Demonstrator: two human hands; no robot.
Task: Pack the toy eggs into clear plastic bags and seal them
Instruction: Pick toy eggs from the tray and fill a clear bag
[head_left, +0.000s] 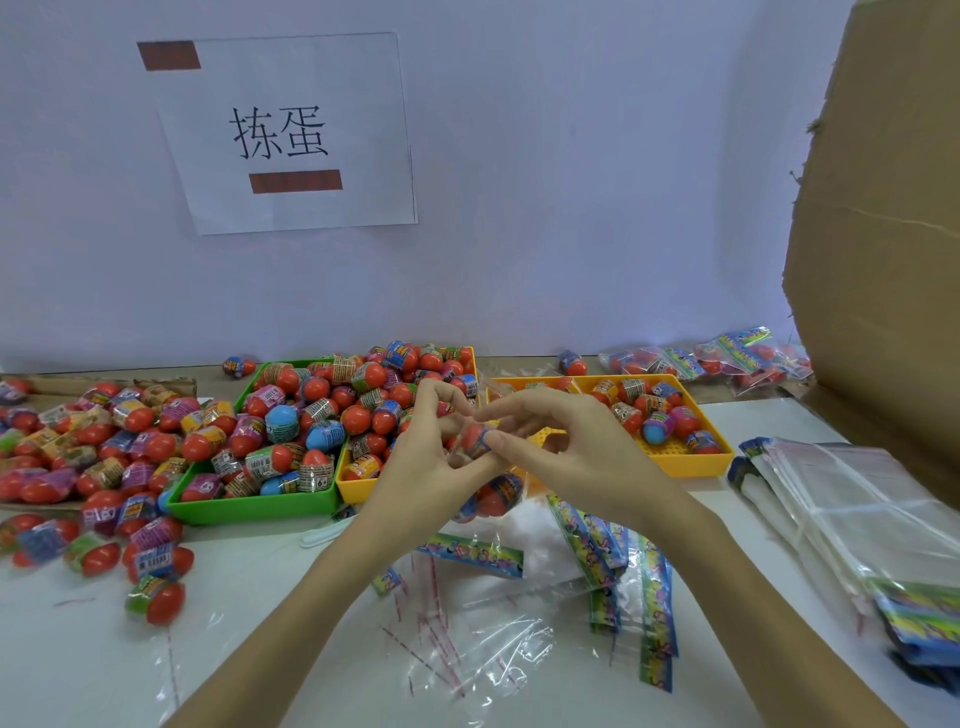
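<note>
Head view, both hands (519, 457) pinching one toy egg (475, 440), possibly bagged, hiding yellow tray (358, 488), green tray (254, 506) beside.

2 bare forearms, left hand (421, 457), right hand (576, 457), no sleeves, short nails

1 head view, looking forward and down, close over table (78, 649)

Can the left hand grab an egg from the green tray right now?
Probably not yet: the left hand is busy holding a toy egg with the right hand. The green tray sits open beside it.
</note>
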